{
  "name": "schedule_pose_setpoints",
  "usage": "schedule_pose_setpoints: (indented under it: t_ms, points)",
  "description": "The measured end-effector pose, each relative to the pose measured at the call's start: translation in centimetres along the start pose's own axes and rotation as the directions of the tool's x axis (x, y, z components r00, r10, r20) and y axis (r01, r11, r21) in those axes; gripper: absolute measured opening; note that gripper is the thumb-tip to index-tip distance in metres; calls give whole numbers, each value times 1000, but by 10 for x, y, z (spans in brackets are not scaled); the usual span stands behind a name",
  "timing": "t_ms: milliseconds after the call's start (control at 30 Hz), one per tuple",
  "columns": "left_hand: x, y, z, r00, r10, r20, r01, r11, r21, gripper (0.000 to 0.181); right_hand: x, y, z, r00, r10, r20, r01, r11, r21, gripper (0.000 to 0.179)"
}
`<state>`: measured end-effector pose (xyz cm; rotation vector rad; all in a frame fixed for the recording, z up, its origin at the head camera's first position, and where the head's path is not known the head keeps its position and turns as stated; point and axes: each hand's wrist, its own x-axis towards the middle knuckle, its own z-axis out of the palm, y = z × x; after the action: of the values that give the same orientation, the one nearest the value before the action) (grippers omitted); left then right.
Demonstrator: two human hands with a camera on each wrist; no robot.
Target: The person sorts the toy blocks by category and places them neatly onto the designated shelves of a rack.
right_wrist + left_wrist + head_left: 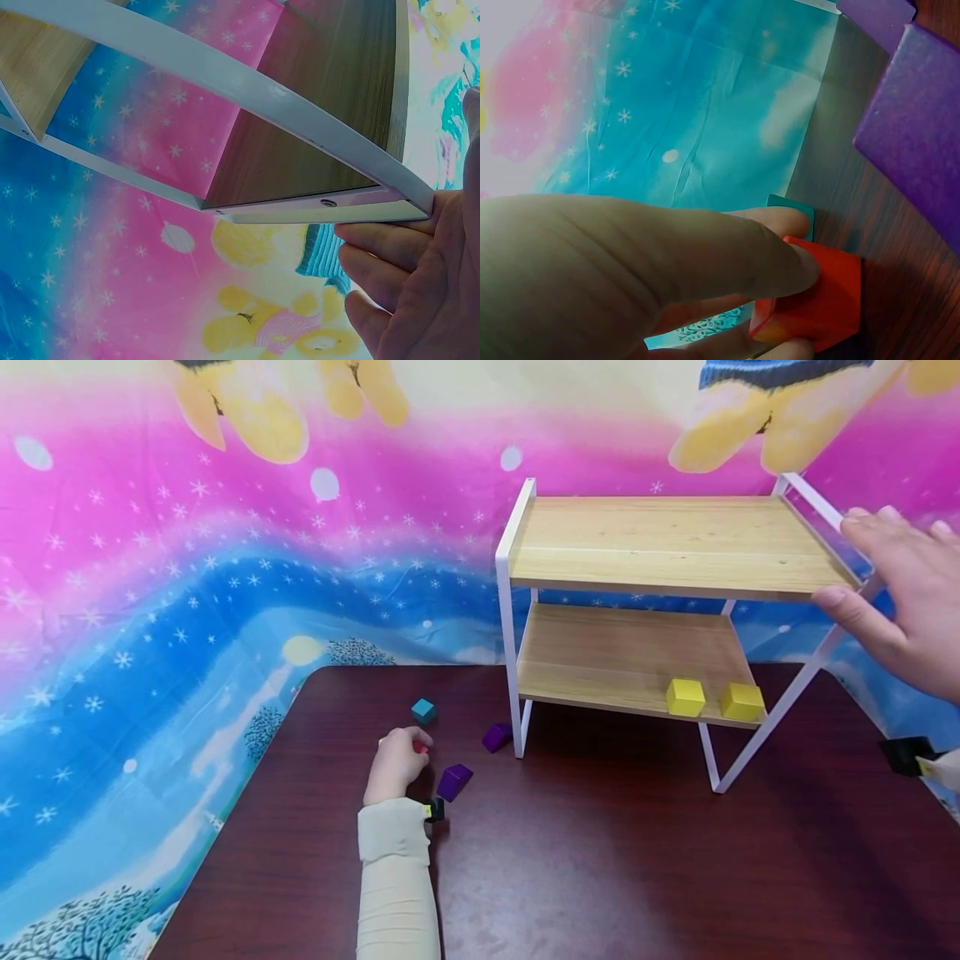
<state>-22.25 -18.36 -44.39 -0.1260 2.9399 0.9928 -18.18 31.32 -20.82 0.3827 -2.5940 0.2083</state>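
On the left side of the table, my left hand (397, 764) pinches a red block (825, 300) between thumb and fingers; the hand covers most of it in the head view. Just beyond the fingertips lies a teal block (423, 711). Two purple blocks, one nearer (454, 782) and one by the shelf leg (497, 737), lie to the hand's right. At the upper right corner of a two-tier shelf (675, 539), my right hand (915, 597) has its fingers extended against the white frame (300, 124). Two yellow blocks, left (686, 697) and right (742, 702), sit on the lower board.
The shelf's slanted white legs stand on the dark red-brown table (570, 868). A printed cloth (405, 527) with snowflakes hangs behind the table and along its left side. A small yellow bit shows beside the left hand, mostly hidden.
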Motion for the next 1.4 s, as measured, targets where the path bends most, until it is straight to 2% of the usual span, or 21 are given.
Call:
schedule_pose_setpoints:
  t_ms: [767, 1000, 1400]
  points:
    - [0, 2, 0, 1000, 10, 9, -10, 1000, 1, 15, 0, 0, 3, 999, -5, -41, 6, 1000, 30, 84]
    - [-1, 5, -2, 1000, 25, 3, -25, 1000, -4, 14, 1, -1, 3, 999, -7, -47, 9, 1000, 28, 84]
    - [-4, 12, -6, 997, 79, -5, -79, 997, 26, 14, 0, -3, 0, 1000, 3, -11, -3, 1000, -8, 88]
